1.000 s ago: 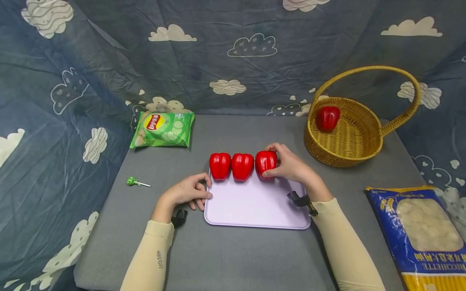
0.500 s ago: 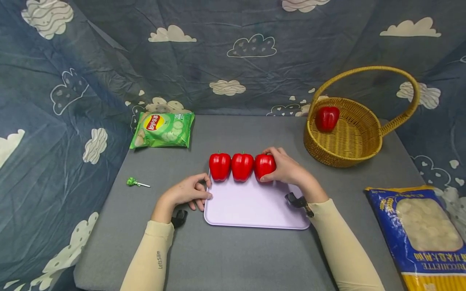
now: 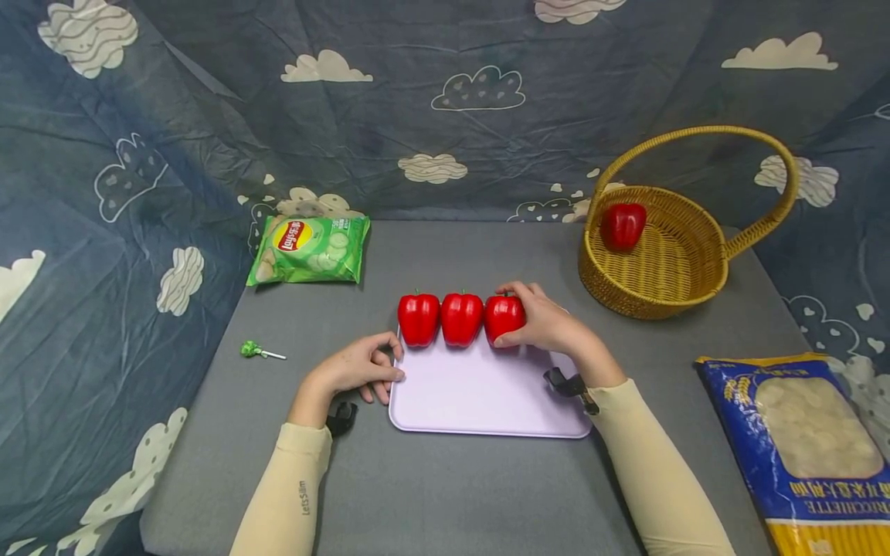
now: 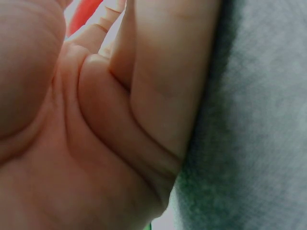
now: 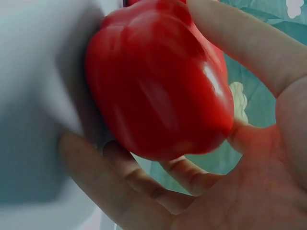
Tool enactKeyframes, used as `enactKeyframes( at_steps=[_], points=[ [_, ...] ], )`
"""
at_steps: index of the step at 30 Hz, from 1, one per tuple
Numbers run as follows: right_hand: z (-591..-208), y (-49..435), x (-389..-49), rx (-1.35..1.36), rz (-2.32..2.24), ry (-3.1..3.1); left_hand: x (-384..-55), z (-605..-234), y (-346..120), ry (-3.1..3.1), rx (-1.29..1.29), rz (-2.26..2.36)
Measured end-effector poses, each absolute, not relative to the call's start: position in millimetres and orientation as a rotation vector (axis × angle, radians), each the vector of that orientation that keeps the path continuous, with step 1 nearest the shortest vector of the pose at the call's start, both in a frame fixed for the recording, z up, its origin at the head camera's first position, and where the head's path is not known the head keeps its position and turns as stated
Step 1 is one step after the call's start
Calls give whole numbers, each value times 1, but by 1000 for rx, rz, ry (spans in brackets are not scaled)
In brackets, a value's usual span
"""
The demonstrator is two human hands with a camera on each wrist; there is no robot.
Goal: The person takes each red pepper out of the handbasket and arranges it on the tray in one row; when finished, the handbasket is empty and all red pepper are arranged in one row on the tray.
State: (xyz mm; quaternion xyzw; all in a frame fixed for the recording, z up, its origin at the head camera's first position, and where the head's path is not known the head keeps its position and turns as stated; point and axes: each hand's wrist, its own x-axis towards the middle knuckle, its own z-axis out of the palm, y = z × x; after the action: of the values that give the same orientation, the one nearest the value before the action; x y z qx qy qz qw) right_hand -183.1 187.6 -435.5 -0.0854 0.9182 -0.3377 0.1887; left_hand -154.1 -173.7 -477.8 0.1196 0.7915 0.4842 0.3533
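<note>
A pale lilac tray (image 3: 480, 398) lies on the grey table, with a row of red bell peppers along its far edge. The left pepper (image 3: 419, 320) and the middle pepper (image 3: 462, 319) sit side by side. On the right end, my right hand (image 3: 552, 323) grips a third bell pepper (image 5: 158, 86), thumb on its near side and fingers around its far side. My left hand (image 3: 356, 364) holds the tray's left rim with curled fingers and thumb. In the left wrist view the palm hides most of that hold.
A wicker basket (image 3: 653, 307) with a tall handle stands at the back right, one red pepper (image 3: 623, 226) inside. A green chip bag (image 3: 313, 251) lies back left, a green lollipop (image 3: 252, 350) nearer. A blue pasta bag (image 3: 799, 432) lies at right.
The right hand has shifted slightly left with its bell pepper, nearer the middle one, and its grip reaches a little lower. The left hand stays at the tray rim.
</note>
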Motion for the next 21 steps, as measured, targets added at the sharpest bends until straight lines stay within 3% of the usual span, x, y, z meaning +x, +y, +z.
enactKeyframes(
  at_steps=[13, 21],
  points=[
    [-394, 236, -182, -215, -1216, 2615, -153, -477, -175, 2044, 285, 1252],
    [-369, 293, -192, 53, -1487, 2761, -154, -478, -174, 2042, 289, 1255]
  ],
)
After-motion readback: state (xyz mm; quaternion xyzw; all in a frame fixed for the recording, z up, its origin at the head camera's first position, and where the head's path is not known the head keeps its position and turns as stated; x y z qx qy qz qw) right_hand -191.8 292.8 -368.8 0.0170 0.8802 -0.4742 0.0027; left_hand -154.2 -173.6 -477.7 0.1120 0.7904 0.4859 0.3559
